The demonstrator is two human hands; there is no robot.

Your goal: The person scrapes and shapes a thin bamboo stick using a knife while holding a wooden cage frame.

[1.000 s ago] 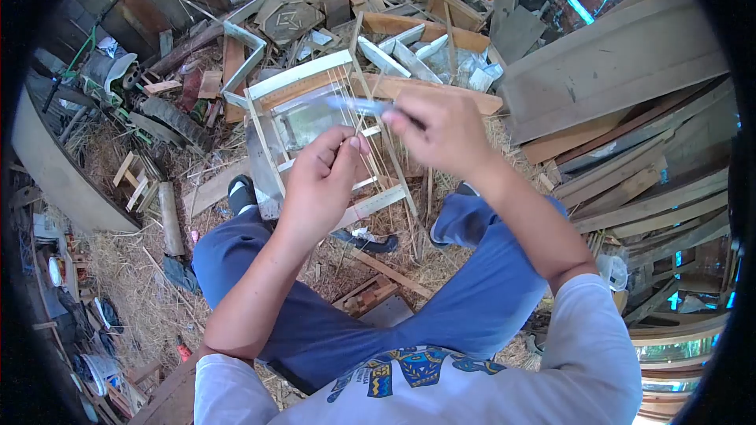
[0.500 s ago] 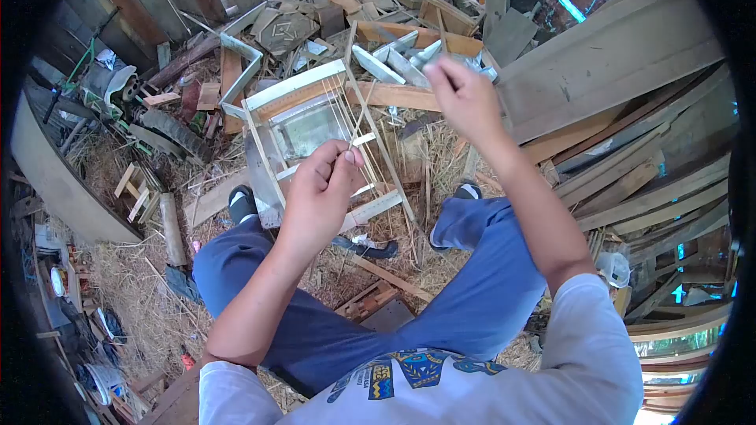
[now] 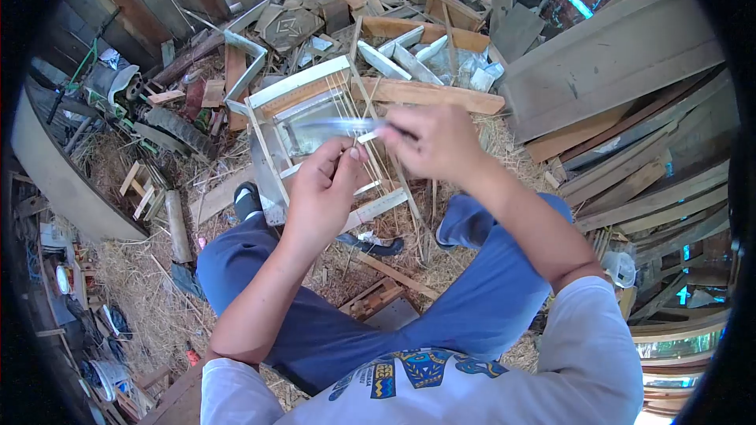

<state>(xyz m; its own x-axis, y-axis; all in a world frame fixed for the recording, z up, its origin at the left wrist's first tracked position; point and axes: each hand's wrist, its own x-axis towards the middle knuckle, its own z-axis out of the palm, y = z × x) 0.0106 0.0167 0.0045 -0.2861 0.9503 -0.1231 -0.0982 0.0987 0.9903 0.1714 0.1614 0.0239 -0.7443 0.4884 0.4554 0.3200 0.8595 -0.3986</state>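
Observation:
My left hand point(image 3: 327, 181) is closed, with thumb and fingers pinched around a thin wooden stick that shows only as a short bit above the fingertips. Just above and to the right, my right hand point(image 3: 433, 140) grips the dark handle of a knife point(image 3: 339, 123). Its blade is blurred and points left, over my left fingertips. Behind both hands stands a light wooden frame point(image 3: 303, 85) with a pale curved top board, crossbars and several thin sticks leaning on it.
Wood scraps and white-painted boards point(image 3: 384, 61) lie beyond the frame. Long planks point(image 3: 614, 55) lean at the right. A wheeled machine point(image 3: 118, 83) stands at the left. Straw point(image 3: 169, 291) covers the ground around my legs, and a small wooden box point(image 3: 378, 297) lies between them.
Half a second ago my right hand was raised up and to the right; it has come back down and left, bringing the knife over my left hand. My left hand keeps its pinch.

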